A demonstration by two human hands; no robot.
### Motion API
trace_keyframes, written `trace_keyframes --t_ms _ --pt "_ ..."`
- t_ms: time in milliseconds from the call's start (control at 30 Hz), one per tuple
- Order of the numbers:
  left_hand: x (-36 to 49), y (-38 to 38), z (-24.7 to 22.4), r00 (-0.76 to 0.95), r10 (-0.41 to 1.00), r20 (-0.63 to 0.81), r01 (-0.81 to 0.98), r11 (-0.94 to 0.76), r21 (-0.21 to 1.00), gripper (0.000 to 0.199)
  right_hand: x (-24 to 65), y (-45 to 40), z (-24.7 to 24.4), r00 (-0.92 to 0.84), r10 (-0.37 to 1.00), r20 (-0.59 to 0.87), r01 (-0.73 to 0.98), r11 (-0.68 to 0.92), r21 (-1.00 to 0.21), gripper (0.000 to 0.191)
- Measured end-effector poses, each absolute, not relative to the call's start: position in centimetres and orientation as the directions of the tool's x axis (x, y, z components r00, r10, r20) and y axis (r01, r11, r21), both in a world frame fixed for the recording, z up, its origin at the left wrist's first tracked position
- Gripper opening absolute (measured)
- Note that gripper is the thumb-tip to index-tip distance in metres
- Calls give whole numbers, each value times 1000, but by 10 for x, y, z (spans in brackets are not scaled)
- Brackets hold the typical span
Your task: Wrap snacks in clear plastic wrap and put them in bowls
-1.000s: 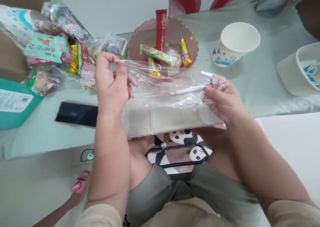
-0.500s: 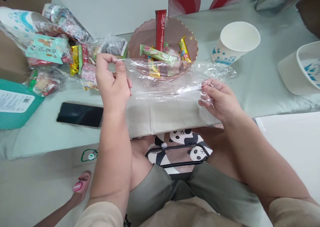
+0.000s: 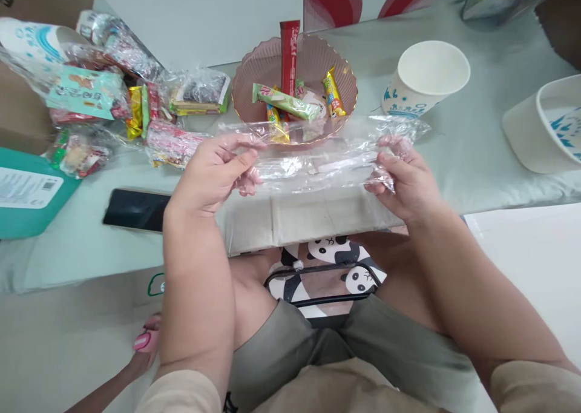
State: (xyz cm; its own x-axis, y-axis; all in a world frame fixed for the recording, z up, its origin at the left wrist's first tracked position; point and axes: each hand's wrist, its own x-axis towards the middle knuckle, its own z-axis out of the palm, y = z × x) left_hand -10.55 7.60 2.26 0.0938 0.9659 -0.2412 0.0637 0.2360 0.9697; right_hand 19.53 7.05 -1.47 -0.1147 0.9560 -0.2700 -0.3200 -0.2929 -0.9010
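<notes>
A sheet of clear plastic film (image 3: pixel 313 165) stretches between my two hands, just in front of the bowl. My left hand (image 3: pixel 218 171) is closed on its left end, thumb pressed toward the fingers. At the other end my right hand (image 3: pixel 403 177) pinches bunched film, some of it crumpled around the fingertips. Behind the film stands a pinkish fluted bowl (image 3: pixel 254 62) with a gold rim. In it lie a red stick packet (image 3: pixel 289 56), a green-wrapped snack (image 3: pixel 285 101) and a yellow-wrapped snack (image 3: pixel 333 92).
Film-wrapped snack bundles (image 3: pixel 177 140) crowd the left, beside a paper cup (image 3: pixel 31 40) and a teal container (image 3: pixel 36 189). A phone (image 3: pixel 136 210) lies near the front edge. Paper cups (image 3: pixel 431 74) stand at right. Below the table is a panda-patterned surface (image 3: pixel 318 274); someone's foot in a pink sandal (image 3: pixel 147 337) shows lower left.
My left hand has moved right and down, closer to my right hand, and its fingers have turned inward. The film now hangs less spread. My right hand has shifted slightly right.
</notes>
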Motion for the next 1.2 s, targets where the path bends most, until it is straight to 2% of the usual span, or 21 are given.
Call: trace_keyframes --t_ms 133,200,267,333,367,467,533,600,700,833,933,1067,1133,1200 --pt "-105 80 23 40 994 -99 -137 104 985 34 198 71 -13 -125 962 -241 -375 -271 -887 29" --pt "-106 81 25 51 997 -55 -173 63 983 32 199 71 -14 -130 964 -232 -397 -265 -879 28" --pt "-107 83 25 32 998 -55 -179 60 982 40 198 72 -15 -110 971 -211 -384 -237 -892 29" --pt "-106 84 24 -27 994 -102 -140 97 985 52 196 71 -16 -87 979 -184 -303 -203 -931 43" --pt "-106 85 23 -62 991 -115 -101 108 989 49 194 71 -17 -80 981 -180 -243 -194 -950 52" --pt "-103 84 20 -115 990 -87 51 93 994 22 192 67 -17 -60 980 -190 13 -190 -982 62" --pt "-102 84 18 -127 990 -67 82 78 994 21 191 65 -17 -101 976 -193 184 -172 -968 48" --pt "-101 84 18 -161 985 -57 41 64 997 27 192 63 -18 -201 955 -219 250 -166 -954 27" --pt "-103 86 18 -230 973 7 4 -6 1000 34 195 63 -19 -334 905 -265 234 -193 -953 41" --pt "-106 87 20 -281 949 141 -24 -154 988 47 202 66 -14 -470 835 -286 331 -133 -934 21" --pt "-108 85 21 -227 959 171 -39 -185 982 54 204 65 -13 -588 753 -296 268 -165 -949 32" --pt "-106 85 17 -43 987 153 12 -153 988 63 191 59 -23 -610 755 -242 10 -298 -954 57" --pt "-104 86 15 14 988 154 26 -155 988 67 177 54 -27 -698 678 -229 -22 -339 -940 59" --pt "-101 85 13 35 986 160 35 -161 986 71 162 48 -30 -781 589 -205 -19 -351 -936 52"
